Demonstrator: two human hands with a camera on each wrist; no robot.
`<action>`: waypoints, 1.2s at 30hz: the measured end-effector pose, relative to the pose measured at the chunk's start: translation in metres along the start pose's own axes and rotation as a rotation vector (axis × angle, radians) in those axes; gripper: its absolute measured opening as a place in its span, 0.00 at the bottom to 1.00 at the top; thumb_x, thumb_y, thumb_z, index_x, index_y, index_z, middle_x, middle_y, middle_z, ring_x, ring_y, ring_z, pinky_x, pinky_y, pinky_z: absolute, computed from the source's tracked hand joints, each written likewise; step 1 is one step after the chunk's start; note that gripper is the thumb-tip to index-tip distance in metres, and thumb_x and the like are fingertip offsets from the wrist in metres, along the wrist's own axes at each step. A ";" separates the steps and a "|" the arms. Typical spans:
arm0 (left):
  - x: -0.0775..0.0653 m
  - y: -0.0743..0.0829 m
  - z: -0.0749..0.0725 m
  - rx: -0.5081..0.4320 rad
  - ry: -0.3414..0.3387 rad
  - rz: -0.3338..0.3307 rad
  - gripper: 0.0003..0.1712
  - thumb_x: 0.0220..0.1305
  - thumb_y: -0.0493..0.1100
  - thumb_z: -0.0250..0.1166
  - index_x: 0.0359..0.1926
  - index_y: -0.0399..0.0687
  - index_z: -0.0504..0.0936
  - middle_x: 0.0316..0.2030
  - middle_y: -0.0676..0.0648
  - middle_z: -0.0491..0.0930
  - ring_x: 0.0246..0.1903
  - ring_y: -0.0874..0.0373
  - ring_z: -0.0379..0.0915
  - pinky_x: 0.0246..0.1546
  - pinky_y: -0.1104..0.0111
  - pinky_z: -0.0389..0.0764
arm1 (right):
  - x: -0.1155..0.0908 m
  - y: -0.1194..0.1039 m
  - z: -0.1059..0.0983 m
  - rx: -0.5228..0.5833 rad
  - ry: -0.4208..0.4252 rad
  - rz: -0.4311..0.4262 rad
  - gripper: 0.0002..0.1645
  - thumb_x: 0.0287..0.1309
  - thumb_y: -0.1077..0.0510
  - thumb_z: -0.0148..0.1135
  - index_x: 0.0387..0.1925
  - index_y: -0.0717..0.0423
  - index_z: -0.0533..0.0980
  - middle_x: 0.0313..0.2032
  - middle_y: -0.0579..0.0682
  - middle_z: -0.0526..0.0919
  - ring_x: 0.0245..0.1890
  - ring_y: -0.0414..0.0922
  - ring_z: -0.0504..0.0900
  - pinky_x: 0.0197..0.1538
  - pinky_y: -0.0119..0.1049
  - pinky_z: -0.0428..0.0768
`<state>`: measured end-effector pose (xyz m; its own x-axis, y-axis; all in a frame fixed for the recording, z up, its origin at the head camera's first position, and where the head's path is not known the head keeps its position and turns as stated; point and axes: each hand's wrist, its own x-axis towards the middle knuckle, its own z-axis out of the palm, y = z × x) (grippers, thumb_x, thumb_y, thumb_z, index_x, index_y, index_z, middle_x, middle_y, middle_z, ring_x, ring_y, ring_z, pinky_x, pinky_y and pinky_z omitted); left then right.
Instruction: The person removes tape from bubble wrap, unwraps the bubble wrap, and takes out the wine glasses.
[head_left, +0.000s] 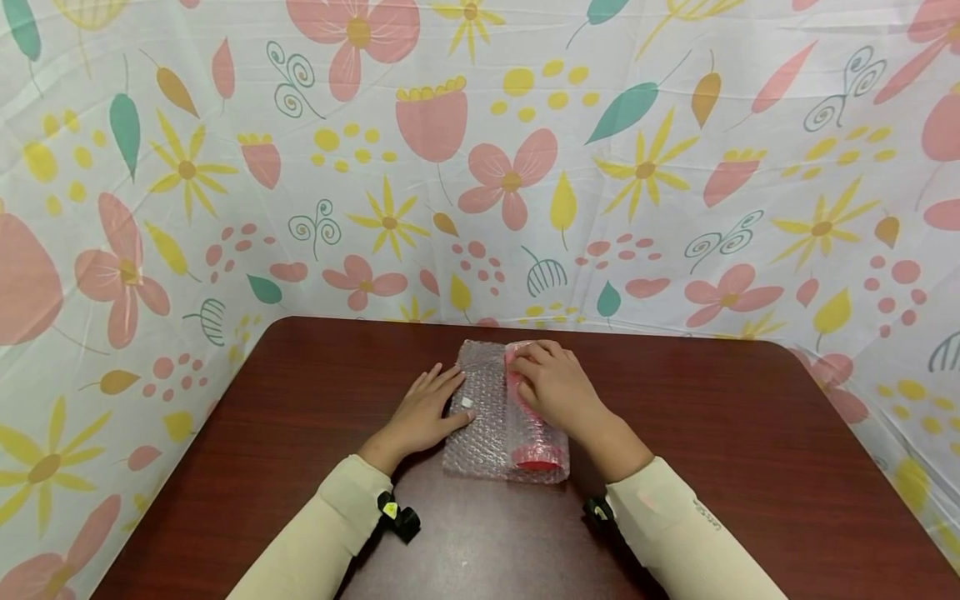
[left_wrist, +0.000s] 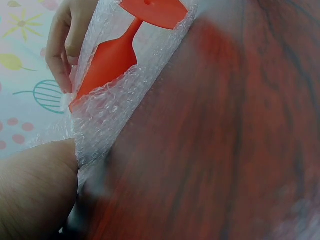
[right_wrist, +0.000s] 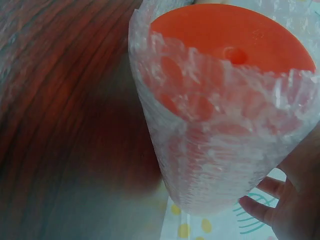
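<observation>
A red goblet [left_wrist: 110, 65] lies on its side, rolled part of the way into clear bubble wrap [head_left: 480, 429]. Its round foot [right_wrist: 200, 30] shows at the wrap's near end, and the stem and bowl show through the gap in the left wrist view. My left hand [head_left: 426, 412] lies with spread fingers at the left edge of the flat wrap, the fingertips and thumb on it. Over the wrapped goblet, my right hand [head_left: 558, 387] holds the roll from above with curled fingers. Much of the goblet is hidden under the film and that hand.
The dark wooden table [head_left: 697, 433] stretches out on both sides of the wrap. Behind it and to the left hangs a flower-print cloth [head_left: 510, 183]. A small white patch [head_left: 467, 402] sits on the wrap. Black bands [head_left: 401, 521] are on both wrists.
</observation>
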<state>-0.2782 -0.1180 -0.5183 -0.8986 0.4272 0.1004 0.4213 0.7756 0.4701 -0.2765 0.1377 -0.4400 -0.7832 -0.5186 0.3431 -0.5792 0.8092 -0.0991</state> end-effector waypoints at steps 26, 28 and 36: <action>-0.002 0.000 -0.001 0.033 -0.047 -0.003 0.45 0.72 0.67 0.54 0.79 0.51 0.56 0.80 0.49 0.51 0.81 0.44 0.38 0.78 0.45 0.39 | -0.011 0.006 -0.003 0.014 0.034 0.061 0.14 0.64 0.50 0.66 0.48 0.49 0.85 0.54 0.52 0.80 0.61 0.58 0.73 0.59 0.58 0.75; -0.003 0.000 -0.002 0.036 -0.048 -0.001 0.45 0.72 0.67 0.54 0.79 0.51 0.56 0.80 0.50 0.51 0.81 0.44 0.38 0.78 0.45 0.39 | -0.012 0.006 -0.003 0.015 0.036 0.065 0.14 0.64 0.50 0.67 0.48 0.49 0.85 0.54 0.52 0.80 0.61 0.58 0.72 0.58 0.58 0.75; -0.005 -0.001 -0.003 0.034 -0.051 0.000 0.44 0.72 0.67 0.54 0.79 0.51 0.56 0.80 0.50 0.51 0.81 0.44 0.38 0.78 0.44 0.38 | -0.014 0.009 -0.002 0.014 0.044 0.072 0.14 0.62 0.51 0.69 0.49 0.48 0.85 0.52 0.52 0.79 0.60 0.59 0.73 0.55 0.58 0.76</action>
<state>-0.2743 -0.1225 -0.5172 -0.8913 0.4501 0.0552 0.4264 0.7904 0.4398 -0.2705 0.1522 -0.4441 -0.8124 -0.4464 0.3750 -0.5250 0.8399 -0.1376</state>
